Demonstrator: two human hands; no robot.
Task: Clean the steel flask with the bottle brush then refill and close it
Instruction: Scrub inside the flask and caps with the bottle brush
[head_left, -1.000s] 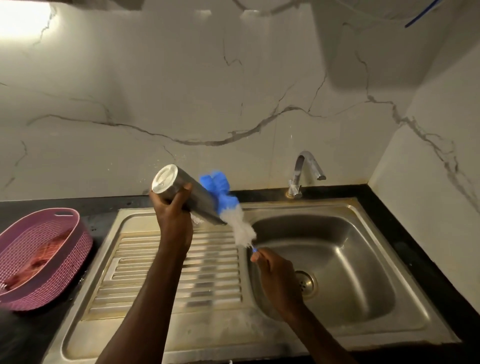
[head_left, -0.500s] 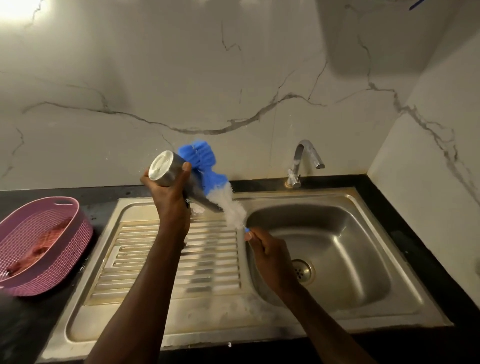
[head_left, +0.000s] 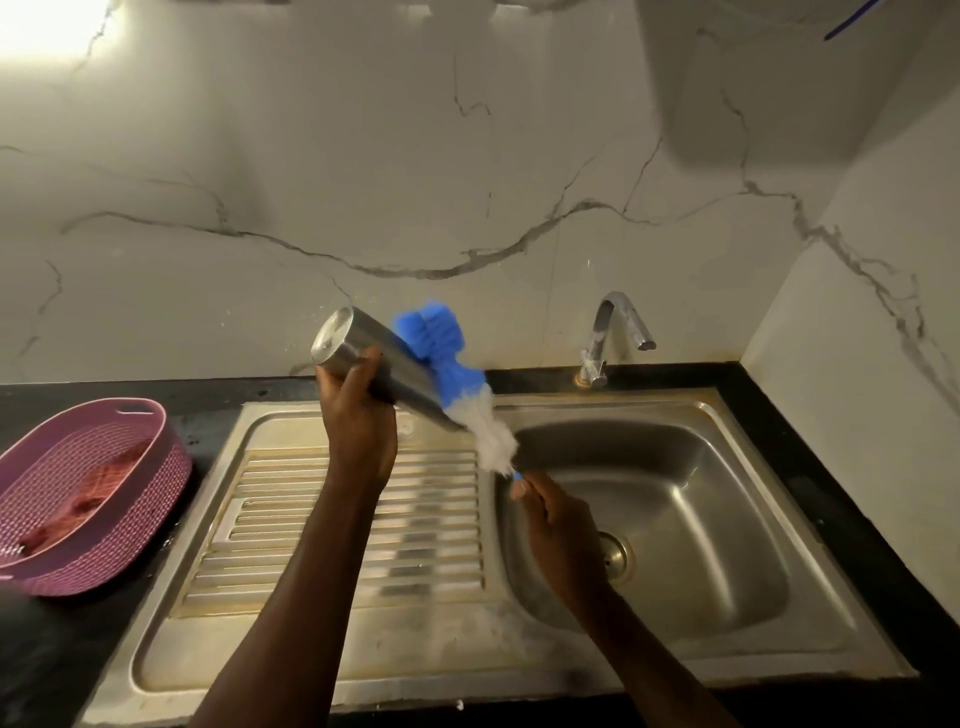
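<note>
Fingers of left hand (head_left: 358, 431) wrapped round tilted steel flask (head_left: 379, 371), right hand (head_left: 558, 525) fingers clenched on bottle brush (head_left: 467, 405) handle

- Single head-worn, wide-angle view, looking forward and down from above the counter edge.
- Faces the marble wall (head_left: 467, 182); the steel sink (head_left: 675, 519) and tap (head_left: 613, 332) lie centre-right.
- Both forearms enter from the bottom edge, close to the lens.
- No second view shares the scene.
</note>
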